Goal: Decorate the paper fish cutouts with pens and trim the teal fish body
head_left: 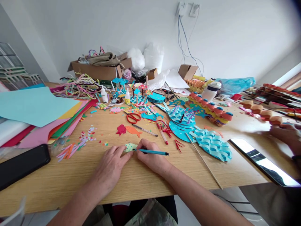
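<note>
A small pale green paper fish (pixel 129 147) with darker dots lies on the wooden table in front of me. My left hand (pixel 111 166) holds it down at its left and lower edges between thumb and fingers. In my right hand (pixel 150 157) is a blue felt-tip pen (pixel 154 152), its tip at the fish's right end. The right fingers cover part of that end. Just beyond lie an orange paper fish (pixel 133 131) and a dark red paper cutout (pixel 121 130). A clear-barrelled pen (pixel 144 130) and red-handled scissors (pixel 133 118) rest behind them.
Coloured paper sheets (pixel 35 105) and a black phone (pixel 23 164) are at left. Blue woven-paper fish (pixel 211 142), a wooden stick (pixel 204 161) and a tablet (pixel 263 161) lie at right. Another person's hand (pixel 285 135) is beside an orange egg-carton strip (pixel 261 113).
</note>
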`<act>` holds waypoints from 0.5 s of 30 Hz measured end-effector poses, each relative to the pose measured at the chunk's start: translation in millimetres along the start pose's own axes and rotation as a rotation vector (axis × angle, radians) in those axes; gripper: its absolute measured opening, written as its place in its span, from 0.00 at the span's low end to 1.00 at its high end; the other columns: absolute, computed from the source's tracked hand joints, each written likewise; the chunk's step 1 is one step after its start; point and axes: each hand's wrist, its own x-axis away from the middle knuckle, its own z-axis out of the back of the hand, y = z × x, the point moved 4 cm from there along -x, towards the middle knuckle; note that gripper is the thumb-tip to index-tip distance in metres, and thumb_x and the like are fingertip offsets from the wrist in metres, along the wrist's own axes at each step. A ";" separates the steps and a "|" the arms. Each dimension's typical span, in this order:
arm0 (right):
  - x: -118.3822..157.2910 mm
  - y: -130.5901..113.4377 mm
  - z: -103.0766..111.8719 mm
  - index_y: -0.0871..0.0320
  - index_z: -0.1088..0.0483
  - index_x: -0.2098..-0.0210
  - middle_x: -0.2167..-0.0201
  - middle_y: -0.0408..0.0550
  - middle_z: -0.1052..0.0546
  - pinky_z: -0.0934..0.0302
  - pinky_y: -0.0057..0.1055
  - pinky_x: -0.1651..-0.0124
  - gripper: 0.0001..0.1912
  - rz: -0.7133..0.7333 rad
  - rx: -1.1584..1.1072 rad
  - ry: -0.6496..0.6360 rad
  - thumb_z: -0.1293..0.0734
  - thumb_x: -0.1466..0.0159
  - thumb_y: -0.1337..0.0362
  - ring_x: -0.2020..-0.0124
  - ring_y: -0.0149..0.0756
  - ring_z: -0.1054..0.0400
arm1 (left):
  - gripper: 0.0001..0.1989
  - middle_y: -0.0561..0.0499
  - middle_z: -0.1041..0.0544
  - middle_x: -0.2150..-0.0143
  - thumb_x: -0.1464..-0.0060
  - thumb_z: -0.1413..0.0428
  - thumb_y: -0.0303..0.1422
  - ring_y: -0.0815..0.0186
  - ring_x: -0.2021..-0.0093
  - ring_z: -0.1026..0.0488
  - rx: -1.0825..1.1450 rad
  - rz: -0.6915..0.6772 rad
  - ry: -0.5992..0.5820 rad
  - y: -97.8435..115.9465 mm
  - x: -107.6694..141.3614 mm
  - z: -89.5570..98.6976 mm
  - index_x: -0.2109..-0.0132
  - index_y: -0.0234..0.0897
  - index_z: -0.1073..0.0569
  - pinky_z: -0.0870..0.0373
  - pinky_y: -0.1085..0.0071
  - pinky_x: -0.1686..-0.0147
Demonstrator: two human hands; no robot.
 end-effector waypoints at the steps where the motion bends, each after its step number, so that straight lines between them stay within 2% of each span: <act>1: -0.1 0.1 0.0 0.58 0.36 0.78 0.82 0.39 0.33 0.48 0.23 0.75 0.05 0.001 0.002 -0.003 0.39 0.50 0.74 0.80 0.27 0.42 | 0.21 0.45 0.30 0.51 0.42 0.57 0.22 0.58 0.54 0.35 -0.004 -0.002 -0.007 0.1 -0.3 -0.2 0.46 0.46 0.31 0.34 0.60 0.55; 10: -0.7 -0.1 0.7 0.58 0.37 0.79 0.83 0.38 0.34 0.49 0.22 0.75 0.06 0.039 -0.021 0.008 0.39 0.50 0.75 0.80 0.25 0.43 | 0.23 0.45 0.30 0.50 0.42 0.57 0.21 0.58 0.54 0.34 -0.031 0.004 -0.022 -0.1 -0.1 -2.0 0.44 0.46 0.33 0.34 0.60 0.55; 15: -1.6 8.1 4.7 0.58 0.38 0.78 0.82 0.38 0.35 0.49 0.22 0.76 0.05 0.038 -0.159 0.067 0.40 0.50 0.74 0.80 0.26 0.43 | 0.23 0.45 0.30 0.50 0.42 0.57 0.22 0.58 0.53 0.34 0.006 0.004 0.005 -0.1 0.7 -1.6 0.45 0.47 0.33 0.35 0.59 0.53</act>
